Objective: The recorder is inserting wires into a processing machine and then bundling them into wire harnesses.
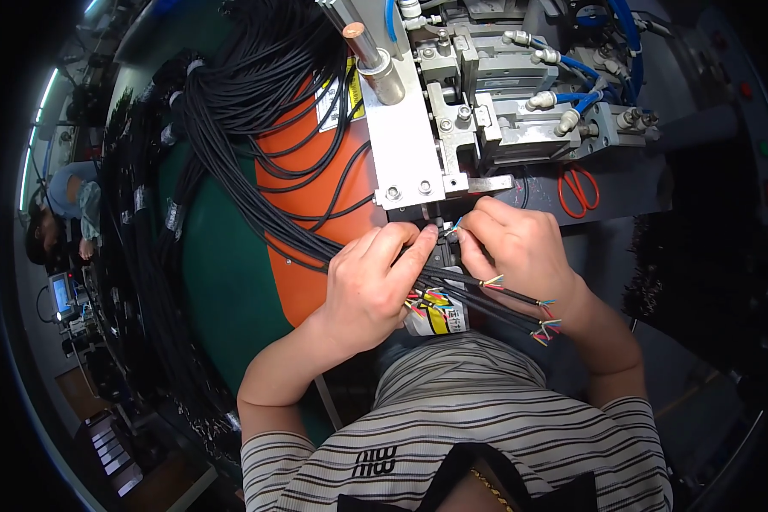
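1. The left hand (375,286) is curled around a bundle of black cables (256,128), its fingertips pinching one cable end near the machine's slot.
2. The right hand (520,243) pinches narrow on the stripped coloured wire tips (455,226), just right of the left fingertips.
3. More cables with coloured wire ends (544,328) stick out beneath the right wrist.
4. The bundle fans up-left across the orange pad (303,256), below the grey metal machine (452,119).
5. Red scissors (578,189) lie well right.

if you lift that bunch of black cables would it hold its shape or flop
Probably flop: the black cables drape in loose curves over the orange mat. Their stripped ends fan apart below the right hand, so they likely splay. The thick bunch probably feels fairly heavy.
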Available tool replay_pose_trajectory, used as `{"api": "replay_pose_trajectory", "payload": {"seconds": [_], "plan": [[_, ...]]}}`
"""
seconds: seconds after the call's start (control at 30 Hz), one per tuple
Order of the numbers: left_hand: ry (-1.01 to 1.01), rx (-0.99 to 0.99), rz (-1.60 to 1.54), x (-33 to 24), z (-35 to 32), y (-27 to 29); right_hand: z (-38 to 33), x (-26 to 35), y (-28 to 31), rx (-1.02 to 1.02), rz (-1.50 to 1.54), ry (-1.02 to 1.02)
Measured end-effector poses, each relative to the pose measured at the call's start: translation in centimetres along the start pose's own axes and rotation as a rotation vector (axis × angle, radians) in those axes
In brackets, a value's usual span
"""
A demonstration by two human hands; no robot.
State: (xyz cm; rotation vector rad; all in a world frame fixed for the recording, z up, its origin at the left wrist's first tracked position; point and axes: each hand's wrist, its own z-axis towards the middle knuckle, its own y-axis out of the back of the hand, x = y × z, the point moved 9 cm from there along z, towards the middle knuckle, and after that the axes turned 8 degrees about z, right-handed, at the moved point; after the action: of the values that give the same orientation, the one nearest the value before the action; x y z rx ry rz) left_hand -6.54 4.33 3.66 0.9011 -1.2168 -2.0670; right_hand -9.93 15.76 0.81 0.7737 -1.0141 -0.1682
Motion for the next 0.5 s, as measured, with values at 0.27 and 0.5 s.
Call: {"api": "replay_pose_trajectory", "payload": {"seconds": [0.27, 0.5], "plan": [[0.012, 0.015, -0.055, 0.25, -0.03, -0.23, -0.04, -0.24, 0.01, -0.027, 0.100, -0.008], [0.011, 0.070, -0.047, 0.64, -0.16, -0.60, -0.16, -0.01, -0.01, -0.054, 0.076, 0.003]]}}
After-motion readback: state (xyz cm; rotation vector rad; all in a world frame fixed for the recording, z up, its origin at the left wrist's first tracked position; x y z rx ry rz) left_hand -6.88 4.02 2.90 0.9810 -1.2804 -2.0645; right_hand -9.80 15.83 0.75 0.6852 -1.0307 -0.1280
